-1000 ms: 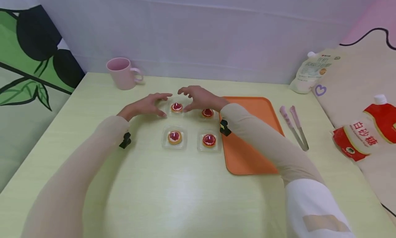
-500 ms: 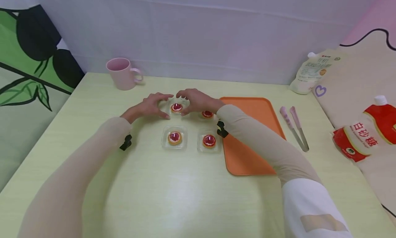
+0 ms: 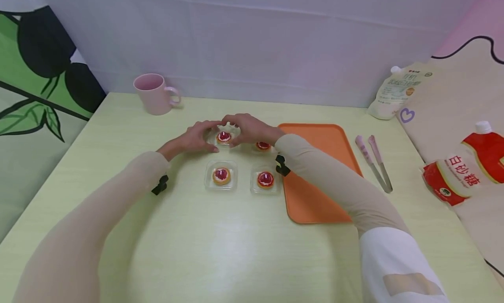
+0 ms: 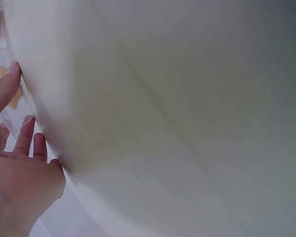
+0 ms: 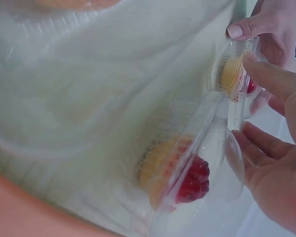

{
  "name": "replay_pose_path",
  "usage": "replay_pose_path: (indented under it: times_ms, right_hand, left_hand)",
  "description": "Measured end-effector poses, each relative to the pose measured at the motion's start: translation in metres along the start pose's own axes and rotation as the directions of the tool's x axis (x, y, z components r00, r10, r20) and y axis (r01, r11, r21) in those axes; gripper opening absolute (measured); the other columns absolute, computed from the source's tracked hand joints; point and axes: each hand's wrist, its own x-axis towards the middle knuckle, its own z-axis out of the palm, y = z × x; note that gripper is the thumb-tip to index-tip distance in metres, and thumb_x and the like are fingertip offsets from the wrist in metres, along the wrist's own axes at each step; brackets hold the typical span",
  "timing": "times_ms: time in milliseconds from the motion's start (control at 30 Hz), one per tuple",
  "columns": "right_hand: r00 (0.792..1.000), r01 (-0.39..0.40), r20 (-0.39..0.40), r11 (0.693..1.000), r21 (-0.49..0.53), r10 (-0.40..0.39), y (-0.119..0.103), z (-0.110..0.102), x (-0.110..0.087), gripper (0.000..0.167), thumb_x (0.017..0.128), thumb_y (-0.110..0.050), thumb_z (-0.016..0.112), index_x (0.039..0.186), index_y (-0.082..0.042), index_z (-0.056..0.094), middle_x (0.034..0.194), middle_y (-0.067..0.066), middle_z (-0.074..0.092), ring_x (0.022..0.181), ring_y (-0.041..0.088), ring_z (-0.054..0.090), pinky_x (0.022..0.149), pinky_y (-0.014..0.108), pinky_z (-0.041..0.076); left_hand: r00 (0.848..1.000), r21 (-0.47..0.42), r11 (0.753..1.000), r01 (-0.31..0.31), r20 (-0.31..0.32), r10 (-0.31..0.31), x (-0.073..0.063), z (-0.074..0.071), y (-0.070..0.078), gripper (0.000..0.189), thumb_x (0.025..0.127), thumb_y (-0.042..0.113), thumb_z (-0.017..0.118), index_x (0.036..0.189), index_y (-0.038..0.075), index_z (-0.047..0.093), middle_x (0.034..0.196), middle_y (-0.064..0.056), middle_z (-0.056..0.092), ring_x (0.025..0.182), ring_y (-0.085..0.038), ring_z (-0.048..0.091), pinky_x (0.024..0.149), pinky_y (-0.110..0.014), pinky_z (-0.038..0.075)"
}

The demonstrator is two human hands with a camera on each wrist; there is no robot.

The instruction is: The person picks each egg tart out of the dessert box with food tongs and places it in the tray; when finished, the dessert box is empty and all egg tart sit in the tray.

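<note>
Several small tarts with red topping sit in clear plastic boxes on the table. Both hands are at the far left box (image 3: pixel 223 137). My left hand (image 3: pixel 193 137) holds its left side, thumb in front and fingers behind. From the right, my right hand (image 3: pixel 250 129) grips the same box, its thumb (image 5: pixel 266 74) on the near rim and its fingers on the far side. The box rests on the table. Partly hidden by my right hand is the far right tart (image 3: pixel 263 146). Closer to me are the near left tart (image 3: pixel 222 176) and the near right tart (image 3: pixel 265 179).
An orange tray (image 3: pixel 315 202) lies right of the boxes, partly under my right forearm. Beyond it are tongs (image 3: pixel 374 163) with pink handles. A pink mug (image 3: pixel 152 95) stands at the back left. Two pouches, one white (image 3: pixel 395 93) and one red and white (image 3: pixel 460 172), are at the right.
My left hand has moved slightly right and closed in on the far left box. My right hand has shifted slightly left and nearer to me, onto the same box. The other boxes have not moved.
</note>
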Motion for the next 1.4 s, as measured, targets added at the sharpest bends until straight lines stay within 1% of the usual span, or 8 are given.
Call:
replay_pose_path:
  times_ms: [267, 667, 867, 967, 1067, 1167, 1300, 1400]
  right_hand:
    - [1.000, -0.030, -0.003, 0.998, -0.060, 0.030, -0.0041, 0.0017, -0.0009, 0.067, 0.084, -0.028, 0.081, 0.143, -0.017, 0.051, 0.144, 0.007, 0.057, 0.135, 0.027, 0.050, 0.113, 0.044, 0.039]
    - [1.000, 0.015, 0.006, 0.985, -0.173, -0.014, -0.0050, 0.0030, 0.0037, 0.075, 0.080, -0.036, 0.084, 0.144, -0.018, 0.049, 0.140, 0.004, 0.061, 0.124, 0.025, 0.058, 0.109, 0.043, 0.042]
    - [0.999, 0.033, 0.008, 0.978, -0.207, -0.032, -0.0039, 0.0031, 0.0049, 0.074, 0.082, -0.037, 0.081, 0.145, -0.016, 0.049, 0.129, 0.006, 0.067, 0.104, 0.020, 0.062, 0.101, 0.039, 0.047]
    - [0.999, 0.033, 0.014, 0.977, -0.211, -0.031, -0.0038, 0.0027, 0.0058, 0.073, 0.084, -0.037, 0.079, 0.147, -0.016, 0.047, 0.116, 0.005, 0.071, 0.089, 0.018, 0.058, 0.093, 0.036, 0.048]
    - [0.999, 0.032, 0.011, 0.979, -0.201, -0.030, -0.0037, 0.0025, 0.0059, 0.072, 0.085, -0.037, 0.077, 0.148, -0.016, 0.047, 0.103, 0.006, 0.071, 0.081, 0.018, 0.054, 0.086, 0.034, 0.047]
    - [1.000, 0.030, 0.012, 0.984, -0.178, -0.028, -0.0031, 0.0013, 0.0057, 0.071, 0.086, -0.038, 0.076, 0.147, -0.016, 0.048, 0.109, 0.006, 0.071, 0.086, 0.020, 0.056, 0.087, 0.034, 0.047]
    - [0.999, -0.003, 0.037, 0.991, -0.132, 0.008, -0.0014, -0.0023, 0.0064, 0.069, 0.086, -0.041, 0.077, 0.145, -0.019, 0.049, 0.134, 0.005, 0.064, 0.115, 0.023, 0.058, 0.099, 0.038, 0.048]
    - [0.997, -0.034, 0.060, 0.997, -0.069, 0.039, -0.0001, -0.0065, 0.0085, 0.066, 0.086, -0.041, 0.077, 0.142, -0.021, 0.049, 0.139, 0.009, 0.060, 0.129, 0.028, 0.054, 0.103, 0.043, 0.048]
  left_hand:
    - [1.000, -0.013, 1.000, -0.006, -0.009, 0.006, -0.0006, 0.0021, -0.0011, 0.079, 0.085, 0.016, 0.079, 0.152, 0.008, 0.038, 0.141, -0.023, 0.048, 0.135, -0.042, 0.037, 0.112, -0.071, 0.014]
    - [1.000, 0.012, 1.000, -0.011, -0.027, 0.011, -0.0011, 0.0022, -0.0029, 0.077, 0.085, 0.016, 0.079, 0.151, 0.008, 0.040, 0.140, -0.022, 0.050, 0.133, -0.041, 0.040, 0.112, -0.069, 0.018]
    - [1.000, 0.017, 1.000, -0.002, -0.023, 0.002, 0.0001, 0.0012, -0.0025, 0.079, 0.086, 0.019, 0.079, 0.152, 0.008, 0.038, 0.140, -0.021, 0.050, 0.133, -0.041, 0.038, 0.112, -0.068, 0.017]
    - [1.000, 0.018, 1.000, -0.003, -0.027, 0.003, 0.0014, 0.0012, -0.0039, 0.079, 0.085, 0.019, 0.080, 0.152, 0.008, 0.039, 0.139, -0.021, 0.051, 0.132, -0.040, 0.038, 0.112, -0.068, 0.017]
    - [0.999, 0.020, 1.000, -0.011, -0.035, 0.011, 0.0014, 0.0014, -0.0039, 0.078, 0.085, 0.018, 0.080, 0.151, 0.007, 0.040, 0.138, -0.022, 0.052, 0.131, -0.040, 0.039, 0.111, -0.069, 0.018]
    - [0.999, 0.017, 1.000, -0.007, -0.041, 0.008, 0.0011, 0.0021, -0.0040, 0.077, 0.084, 0.016, 0.080, 0.150, 0.006, 0.040, 0.138, -0.022, 0.052, 0.131, -0.041, 0.039, 0.112, -0.069, 0.018]
    - [0.999, 0.009, 1.000, 0.005, -0.035, -0.005, 0.0004, 0.0026, -0.0033, 0.079, 0.084, 0.015, 0.080, 0.151, 0.004, 0.039, 0.140, -0.023, 0.051, 0.134, -0.041, 0.038, 0.113, -0.068, 0.016]
    - [0.999, 0.004, 1.000, 0.014, -0.032, -0.014, 0.0005, 0.0016, -0.0020, 0.080, 0.084, 0.015, 0.080, 0.152, 0.004, 0.038, 0.142, -0.023, 0.049, 0.135, -0.041, 0.038, 0.114, -0.068, 0.015]
